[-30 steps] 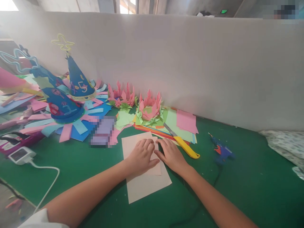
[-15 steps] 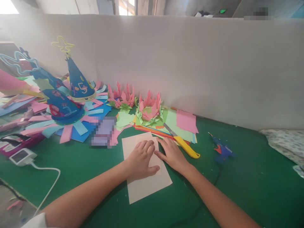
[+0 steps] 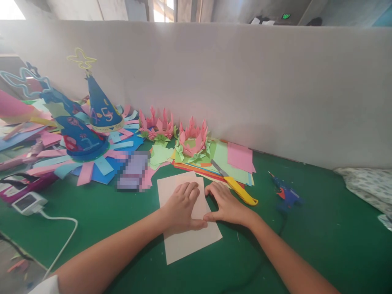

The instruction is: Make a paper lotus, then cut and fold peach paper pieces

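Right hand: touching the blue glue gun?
Apart. The head view shows green tabletop between the right hand and the blue glue gun, which lies off to the hand's right.

Two paper sheets, stacked, flat on green tabletop (image 3: 337, 245). Lower: large pale sheet (image 3: 183, 247), off-white to faint pink, four-sided, set askew, near corner angled toward the wearer; looks unfolded where visible. Upper: smaller pale sheet (image 3: 199, 206), similar tint, lying over the large one's right part, its far right corner poking past that edge. Middle of stack covered; smaller sheet's left and near edges hard to make out, possibly a fold there.
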`<state>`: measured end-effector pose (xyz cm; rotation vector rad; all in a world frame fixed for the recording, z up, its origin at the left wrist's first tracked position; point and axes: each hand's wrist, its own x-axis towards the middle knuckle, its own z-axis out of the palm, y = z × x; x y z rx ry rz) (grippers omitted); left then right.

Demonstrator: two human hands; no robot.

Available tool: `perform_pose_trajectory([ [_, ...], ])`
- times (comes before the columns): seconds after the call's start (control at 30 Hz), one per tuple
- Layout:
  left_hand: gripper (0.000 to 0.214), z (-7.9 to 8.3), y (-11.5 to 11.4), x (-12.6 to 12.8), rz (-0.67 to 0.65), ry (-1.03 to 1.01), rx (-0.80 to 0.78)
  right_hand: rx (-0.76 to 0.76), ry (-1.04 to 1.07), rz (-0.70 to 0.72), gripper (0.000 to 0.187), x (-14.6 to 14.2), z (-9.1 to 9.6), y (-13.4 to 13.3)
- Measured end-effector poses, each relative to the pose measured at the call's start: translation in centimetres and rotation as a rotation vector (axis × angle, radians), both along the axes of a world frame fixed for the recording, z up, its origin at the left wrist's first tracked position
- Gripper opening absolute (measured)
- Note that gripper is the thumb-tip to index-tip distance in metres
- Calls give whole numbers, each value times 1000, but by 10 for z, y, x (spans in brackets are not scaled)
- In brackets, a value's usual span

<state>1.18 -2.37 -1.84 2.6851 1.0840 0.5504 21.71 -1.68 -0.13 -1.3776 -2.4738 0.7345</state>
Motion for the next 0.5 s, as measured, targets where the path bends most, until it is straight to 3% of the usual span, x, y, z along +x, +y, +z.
perform_pose_trajectory([
  [0.2, 79, -3, 0, 1, 10, -8, 7, -7, -25, 30, 56, 2, 2, 0],
  [0.5, 78, -2, 0, 1, -1, -7, 26, -1, -11, 35, 57, 3, 0, 2],
])
